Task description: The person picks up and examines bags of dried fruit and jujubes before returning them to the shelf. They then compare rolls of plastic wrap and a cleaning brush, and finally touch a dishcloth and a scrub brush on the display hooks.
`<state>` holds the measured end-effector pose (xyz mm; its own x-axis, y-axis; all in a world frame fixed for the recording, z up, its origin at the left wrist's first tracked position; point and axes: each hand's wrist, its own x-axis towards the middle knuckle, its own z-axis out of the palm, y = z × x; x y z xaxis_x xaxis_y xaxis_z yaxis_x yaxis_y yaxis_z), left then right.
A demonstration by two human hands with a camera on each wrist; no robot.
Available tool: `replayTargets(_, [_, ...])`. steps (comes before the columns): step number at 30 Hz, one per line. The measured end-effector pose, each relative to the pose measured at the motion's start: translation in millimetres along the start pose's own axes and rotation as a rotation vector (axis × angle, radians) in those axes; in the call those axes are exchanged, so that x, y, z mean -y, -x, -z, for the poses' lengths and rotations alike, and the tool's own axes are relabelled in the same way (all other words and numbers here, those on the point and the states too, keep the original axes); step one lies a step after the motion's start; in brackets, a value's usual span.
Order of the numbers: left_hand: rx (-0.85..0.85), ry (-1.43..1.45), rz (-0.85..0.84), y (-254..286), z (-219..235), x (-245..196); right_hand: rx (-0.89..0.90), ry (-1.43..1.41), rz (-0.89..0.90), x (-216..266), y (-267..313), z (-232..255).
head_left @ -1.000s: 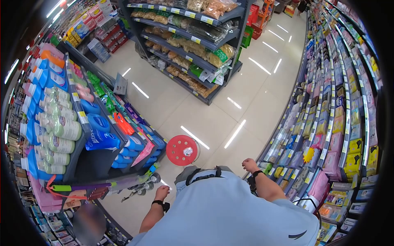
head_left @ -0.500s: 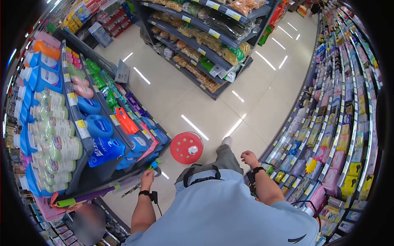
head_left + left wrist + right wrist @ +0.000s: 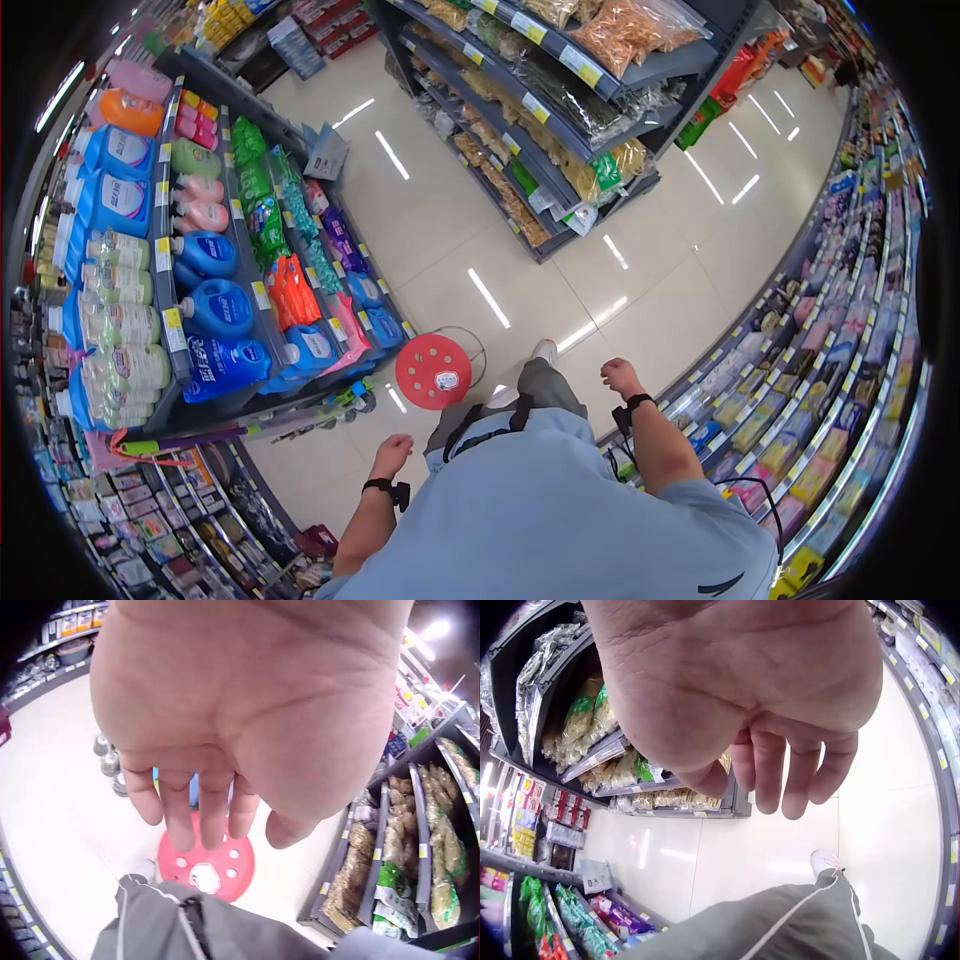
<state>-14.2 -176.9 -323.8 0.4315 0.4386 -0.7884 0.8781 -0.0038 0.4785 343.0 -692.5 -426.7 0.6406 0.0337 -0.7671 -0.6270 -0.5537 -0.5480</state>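
Red stool stood on the aisle floor, nearer the left hand than before. Both the left and right hand hung loosely curled, each grip empty.

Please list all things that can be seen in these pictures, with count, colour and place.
red stool: one, red round top with holes and a white label, on the floor in front of the person.
detergent bottles: many, mostly blue, some pale green and pink, on the shelf at the person's left.
snack bags: many, brown and green, on the dark shelf across the aisle.
small packaged goods: many, pink and yellow among other colours, on the long shelf at the person's right.
floor: one, pale glossy tiles with light reflections.
left hand: one, holds nothing, fingers relaxed, hanging at the side above the floor.
right hand: one, holds nothing, fingers loosely curled, near the right shelf.
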Motion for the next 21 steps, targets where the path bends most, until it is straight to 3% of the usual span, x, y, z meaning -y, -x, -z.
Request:
replayTargets(1, [-0.011,0.012,0.014,0.7,-11.8,-13.0,-0.006,0.002,0.016,3.4,-11.6,14.5])
replayTargets(3, [-0.046,-0.046,-0.166,-1.9,-32.8,-40.0,0.018,0.044,0.047,17.2,-32.7,38.5])
replayTargets(6, [-0.139,-0.045,-0.211,27.1,-50.3,-108.3,0.044,0.061,0.034,49.1,-50.0,60.7])
replayTargets(10, [-0.169,-0.023,-0.234,9.8,-62.4,-97.0,0.048,-0.017,0.090,70.0,-60.1,70.7])
replayTargets(17, [-0.166,0.169,0.048,-14.6,-86.4,-27.0,0.152,0.016,0.077,70.0,-47.9,84.2])
replayTargets(21, [-0.100,0.170,0.098,-29.3,-97.4,-32.8,0.114,-0.043,0.018,58.3,-38.9,103.6])
